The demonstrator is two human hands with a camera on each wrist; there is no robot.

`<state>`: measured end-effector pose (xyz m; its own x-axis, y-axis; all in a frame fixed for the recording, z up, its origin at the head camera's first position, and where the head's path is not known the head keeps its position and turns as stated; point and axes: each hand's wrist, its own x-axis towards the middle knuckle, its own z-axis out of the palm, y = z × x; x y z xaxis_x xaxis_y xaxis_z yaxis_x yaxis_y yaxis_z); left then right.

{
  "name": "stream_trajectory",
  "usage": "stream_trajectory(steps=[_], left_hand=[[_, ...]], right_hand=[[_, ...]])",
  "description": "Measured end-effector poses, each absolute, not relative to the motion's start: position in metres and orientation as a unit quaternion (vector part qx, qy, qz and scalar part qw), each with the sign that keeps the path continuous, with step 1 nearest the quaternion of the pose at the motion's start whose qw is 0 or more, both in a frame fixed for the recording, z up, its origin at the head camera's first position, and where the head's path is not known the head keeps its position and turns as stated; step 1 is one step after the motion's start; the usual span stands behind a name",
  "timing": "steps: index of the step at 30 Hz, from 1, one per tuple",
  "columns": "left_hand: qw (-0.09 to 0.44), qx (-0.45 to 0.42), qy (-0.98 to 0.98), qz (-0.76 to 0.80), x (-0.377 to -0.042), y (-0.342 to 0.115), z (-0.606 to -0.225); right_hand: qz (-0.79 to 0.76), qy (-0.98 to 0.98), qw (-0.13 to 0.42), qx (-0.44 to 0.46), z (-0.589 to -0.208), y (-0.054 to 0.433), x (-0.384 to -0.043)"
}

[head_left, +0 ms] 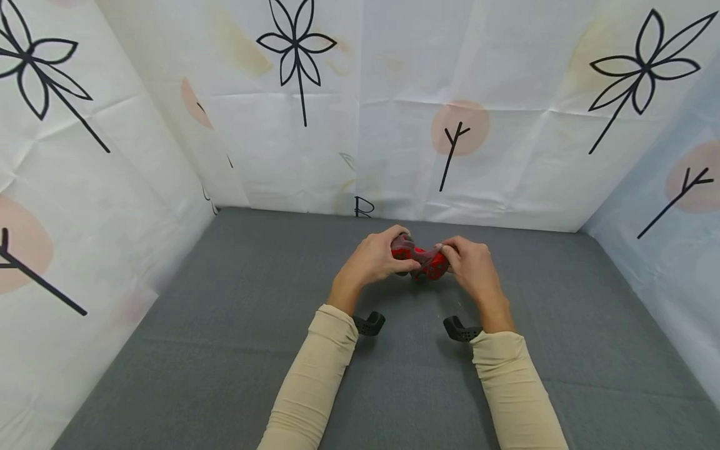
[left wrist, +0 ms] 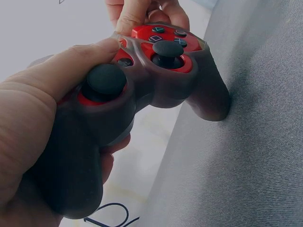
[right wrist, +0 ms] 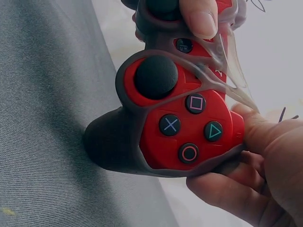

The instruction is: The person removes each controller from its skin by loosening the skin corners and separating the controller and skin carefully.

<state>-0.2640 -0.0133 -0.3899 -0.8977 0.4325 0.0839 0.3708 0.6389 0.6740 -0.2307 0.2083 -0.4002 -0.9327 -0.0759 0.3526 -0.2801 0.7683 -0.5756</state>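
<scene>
A red game controller (head_left: 435, 267) with black sticks is partly wrapped in a translucent grey silicone cover (right wrist: 215, 78). My left hand (head_left: 371, 257) grips one handle, its thumb (left wrist: 90, 59) lying across the face beside a stick. At the other end, my right hand (head_left: 474, 265) pinches the cover's edge between thumb and fingers. There the cover is stretched away from the red shell in thin strands, seen in the right wrist view. The button side, with its cross, square, triangle and circle, shows through the cover's opening. One covered handle (right wrist: 111, 142) points down close to the grey cloth.
Grey cloth (head_left: 236, 369) covers the table. White fabric walls (head_left: 394, 156) with black flower and twig drawings stand at the back and both sides. A black wrist-camera bracket (head_left: 369, 324) juts from the left wrist, and another bracket (head_left: 460, 329) from the right.
</scene>
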Motion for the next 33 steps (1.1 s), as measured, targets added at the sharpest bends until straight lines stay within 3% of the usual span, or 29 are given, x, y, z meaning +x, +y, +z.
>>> stream_trajectory(steps=[22,33], left_hand=[[0.047,0.263,0.89,0.37,-0.2676,-0.0175,-0.3933],[0.071,0.21,0.888,0.404,-0.2691,-0.0174,-0.3945]], right_hand=[[0.326,-0.934,0.144,-0.012,-0.3956,0.1989,-0.2282],[0.377,-0.918,0.123,-0.028,-0.3982,0.2015,-0.2302]])
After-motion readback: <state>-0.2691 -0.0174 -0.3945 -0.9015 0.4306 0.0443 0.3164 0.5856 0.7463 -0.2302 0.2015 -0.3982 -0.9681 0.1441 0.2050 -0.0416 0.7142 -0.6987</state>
